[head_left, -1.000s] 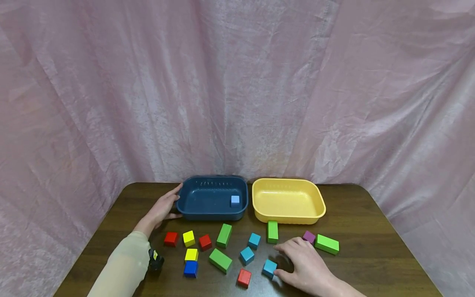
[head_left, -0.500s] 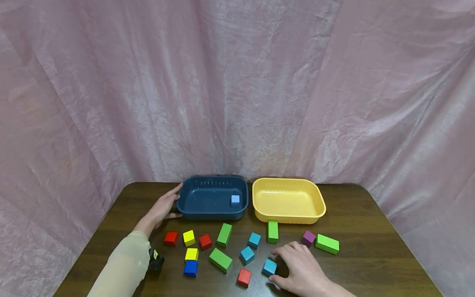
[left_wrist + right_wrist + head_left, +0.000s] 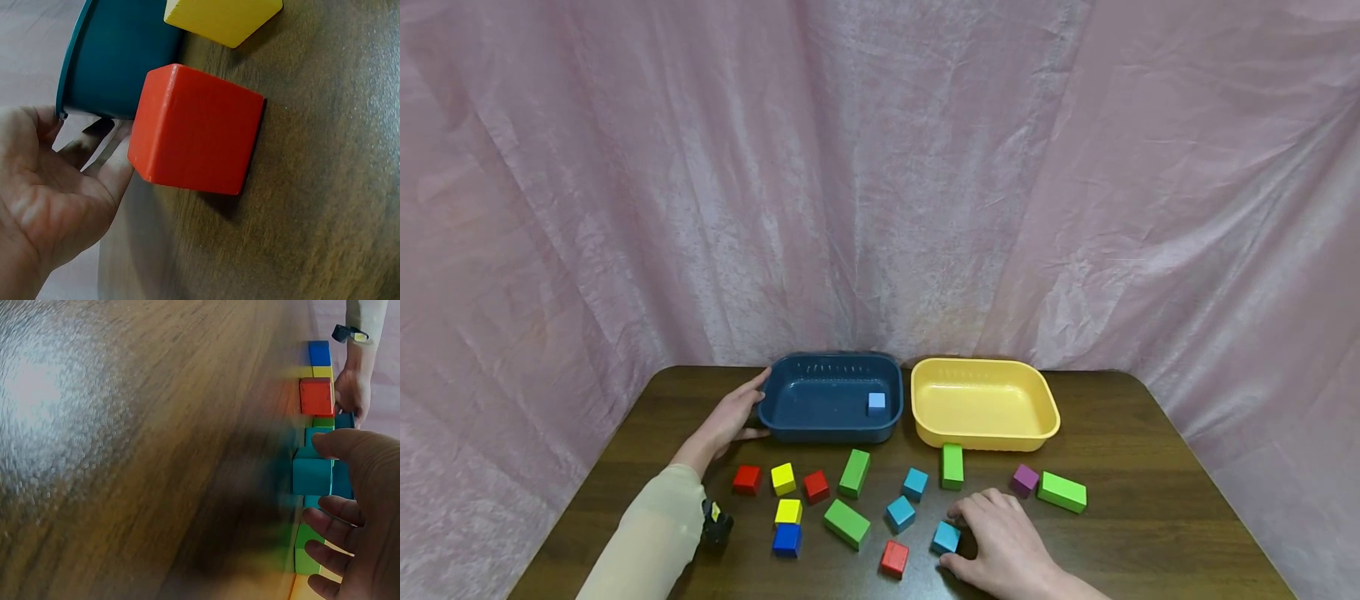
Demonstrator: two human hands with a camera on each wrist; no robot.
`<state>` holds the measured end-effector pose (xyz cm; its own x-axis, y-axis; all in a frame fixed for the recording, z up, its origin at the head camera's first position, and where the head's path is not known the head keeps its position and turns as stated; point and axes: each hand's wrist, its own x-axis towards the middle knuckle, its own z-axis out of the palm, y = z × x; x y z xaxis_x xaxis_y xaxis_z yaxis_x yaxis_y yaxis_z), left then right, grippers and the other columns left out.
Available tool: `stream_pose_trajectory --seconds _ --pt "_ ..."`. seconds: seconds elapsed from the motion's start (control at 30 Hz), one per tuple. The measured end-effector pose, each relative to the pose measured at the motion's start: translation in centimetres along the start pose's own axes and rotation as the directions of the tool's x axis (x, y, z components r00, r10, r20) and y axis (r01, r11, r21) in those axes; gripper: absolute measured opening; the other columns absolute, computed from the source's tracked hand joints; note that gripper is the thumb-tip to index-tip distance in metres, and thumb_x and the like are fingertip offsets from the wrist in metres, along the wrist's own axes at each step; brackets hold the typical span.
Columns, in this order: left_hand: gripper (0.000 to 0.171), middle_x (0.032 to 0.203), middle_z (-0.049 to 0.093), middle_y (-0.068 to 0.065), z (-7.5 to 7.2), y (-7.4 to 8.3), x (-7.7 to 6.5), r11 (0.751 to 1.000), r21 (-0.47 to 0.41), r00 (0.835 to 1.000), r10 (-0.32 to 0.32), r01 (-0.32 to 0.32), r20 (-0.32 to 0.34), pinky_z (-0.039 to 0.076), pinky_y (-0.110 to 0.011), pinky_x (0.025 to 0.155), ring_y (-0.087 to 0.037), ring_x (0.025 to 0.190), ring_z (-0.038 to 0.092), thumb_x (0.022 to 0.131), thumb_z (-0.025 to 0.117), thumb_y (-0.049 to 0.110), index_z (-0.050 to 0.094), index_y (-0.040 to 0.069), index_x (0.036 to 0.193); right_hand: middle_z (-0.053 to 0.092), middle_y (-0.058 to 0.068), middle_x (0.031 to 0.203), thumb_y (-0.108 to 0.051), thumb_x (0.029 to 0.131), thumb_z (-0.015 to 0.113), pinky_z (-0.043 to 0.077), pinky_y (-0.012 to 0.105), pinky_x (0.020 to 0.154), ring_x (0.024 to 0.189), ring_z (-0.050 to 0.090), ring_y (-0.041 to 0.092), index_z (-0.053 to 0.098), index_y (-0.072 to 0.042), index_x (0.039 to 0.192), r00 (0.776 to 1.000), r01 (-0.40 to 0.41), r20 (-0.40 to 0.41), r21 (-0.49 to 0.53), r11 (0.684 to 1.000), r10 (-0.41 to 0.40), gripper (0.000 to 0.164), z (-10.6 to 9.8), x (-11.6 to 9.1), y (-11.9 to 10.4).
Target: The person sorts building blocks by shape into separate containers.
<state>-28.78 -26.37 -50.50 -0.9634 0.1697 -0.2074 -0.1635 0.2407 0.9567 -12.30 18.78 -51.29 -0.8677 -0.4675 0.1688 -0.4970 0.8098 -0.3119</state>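
Note:
My left hand point(image 3: 730, 421) lies against the left end of a dark blue basin point(image 3: 831, 435), fingers spread along its rim and side. In the left wrist view, a red cube point(image 3: 203, 131) stands in front of those fingers. A light blue cube point(image 3: 876, 402) sits inside the basin at its right. My right hand point(image 3: 1003, 542) is low over the table, thumb and fingers spread on either side of another light blue cube point(image 3: 946, 537). The right wrist view shows that cube point(image 3: 312, 476) between the thumb point(image 3: 337, 445) and fingertips, with gaps visible.
A yellow basin point(image 3: 985, 440) stands right of the blue one. Across the table lie green blocks point(image 3: 847, 523), yellow cubes point(image 3: 783, 478), red cubes point(image 3: 894, 558), a dark blue cube point(image 3: 787, 540), two more light blue cubes point(image 3: 900, 513) and a purple cube point(image 3: 1024, 480). A pink curtain point(image 3: 880, 183) hangs behind.
My right hand has shifted a little left, its thumb and fingers coming further around the light blue cube and uncovering more of the purple one. The left hand stays at the blue basin.

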Motion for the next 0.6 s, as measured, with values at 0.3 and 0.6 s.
stream_pose_trajectory --seconds 0.3,0.6 --pt "0.058 0.171 0.006 -0.013 -0.26 -0.13 0.16 1.0 0.007 1.0 -0.002 0.003 -0.007 0.055 -0.055 0.093 -0.048 0.144 0.033 0.11 0.032 0.023 0.018 0.029 0.166 0.059 -0.018 0.096 -0.057 0.078 0.082 0.046 0.044 0.086 0.1 0.053 0.013 0.067 -0.025 0.105 1.0 -0.014 0.003 0.0 1.0 0.014 0.045 0.21 0.07 -0.15" --pt "0.06 0.17 0.005 -0.015 -0.06 -0.09 0.04 1.0 -0.026 1.0 0.007 -0.007 0.001 0.055 -0.056 0.093 -0.048 0.141 0.037 0.108 0.032 0.018 0.018 0.026 0.166 0.056 -0.02 0.091 -0.054 0.078 0.083 0.045 0.043 0.085 0.097 0.053 0.012 0.066 -0.026 0.103 0.999 -0.03 0.034 0.029 0.999 0.029 0.041 0.15 0.23 -0.34"
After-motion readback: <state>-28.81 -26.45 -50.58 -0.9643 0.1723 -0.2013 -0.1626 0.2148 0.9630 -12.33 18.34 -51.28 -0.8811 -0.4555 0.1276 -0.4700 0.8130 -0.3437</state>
